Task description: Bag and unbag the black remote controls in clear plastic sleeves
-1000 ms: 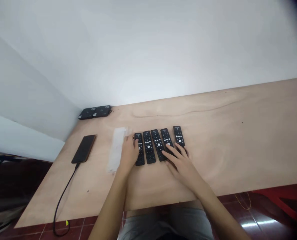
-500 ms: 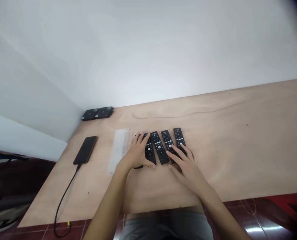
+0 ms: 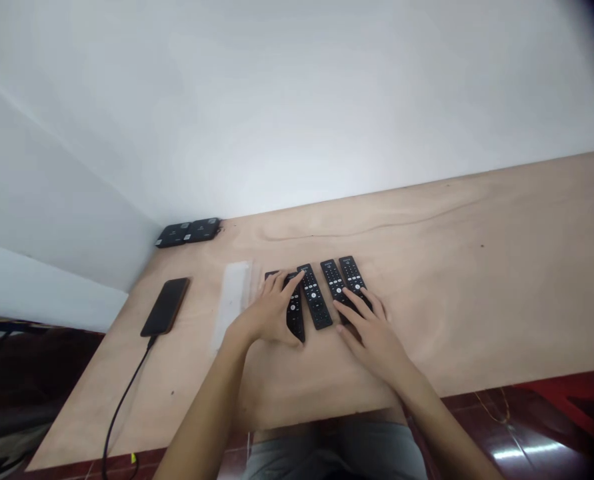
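Several black remote controls lie side by side on the wooden table. My left hand (image 3: 271,313) rests over the two leftmost, fingers spread; the far-left remote is mostly hidden beneath it. The second remote (image 3: 293,308) shows between my thumb and index finger, and the index fingertip reaches the top of the middle remote (image 3: 315,297). My right hand (image 3: 371,333) is open, its fingers lying on the lower parts of the two right-hand remotes, the inner one (image 3: 332,275) and the outer one (image 3: 352,273).
Clear plastic sleeves or a white sheet (image 3: 231,297) lie left of the remotes. A phone (image 3: 167,307) with a black cable (image 3: 121,403) is farther left. Two flat black boxes (image 3: 201,230) stand in the back corner against the white wall (image 3: 327,100).
The outermost right remote has slid left, closer to its neighbour, under my right fingers. The gap beside the middle remote has widened. My left hand has shifted slightly; the view has turned a little.
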`<state>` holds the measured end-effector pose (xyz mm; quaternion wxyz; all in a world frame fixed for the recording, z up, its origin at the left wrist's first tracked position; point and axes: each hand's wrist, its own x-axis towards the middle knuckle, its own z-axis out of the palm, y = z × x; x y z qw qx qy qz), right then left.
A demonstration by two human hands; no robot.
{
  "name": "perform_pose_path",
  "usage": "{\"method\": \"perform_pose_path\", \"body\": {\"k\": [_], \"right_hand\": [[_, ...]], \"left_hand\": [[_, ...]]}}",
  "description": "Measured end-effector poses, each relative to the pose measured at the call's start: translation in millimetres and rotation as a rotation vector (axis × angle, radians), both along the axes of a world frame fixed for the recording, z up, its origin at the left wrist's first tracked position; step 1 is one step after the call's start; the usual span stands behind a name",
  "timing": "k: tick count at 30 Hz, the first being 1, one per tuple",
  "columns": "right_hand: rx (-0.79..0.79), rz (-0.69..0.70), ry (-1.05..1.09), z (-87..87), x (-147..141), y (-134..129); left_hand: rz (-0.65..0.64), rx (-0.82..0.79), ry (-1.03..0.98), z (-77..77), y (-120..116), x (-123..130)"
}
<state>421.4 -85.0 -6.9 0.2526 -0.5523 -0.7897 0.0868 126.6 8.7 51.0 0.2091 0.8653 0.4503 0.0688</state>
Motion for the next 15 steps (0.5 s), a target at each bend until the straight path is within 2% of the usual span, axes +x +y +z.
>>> {"method": "perform_pose_path", "body": {"k": [5, 9, 13, 15], "right_hand": [[0.047, -0.025, 0.083, 5.5, -1.1, -4.7], [0.055, 0.055, 0.129, 14.4, -6.1, -15.6], [-0.067, 0.239, 0.151, 21.0, -16.4, -40.0], [-0.142, 0.259, 0.157, 22.5, -19.6, -55.3]], "left_hand": [[0.023, 0.014, 0.002, 2.5, -17.3, 1.2], [0.060, 0.083, 0.019, 1.9, -42.2, 8.7], [0.192, 0.214, 0.069, -6.3, -81.2, 28.0], [0.233, 0.235, 0.069, -14.4, -101.3, 38.9]]}}
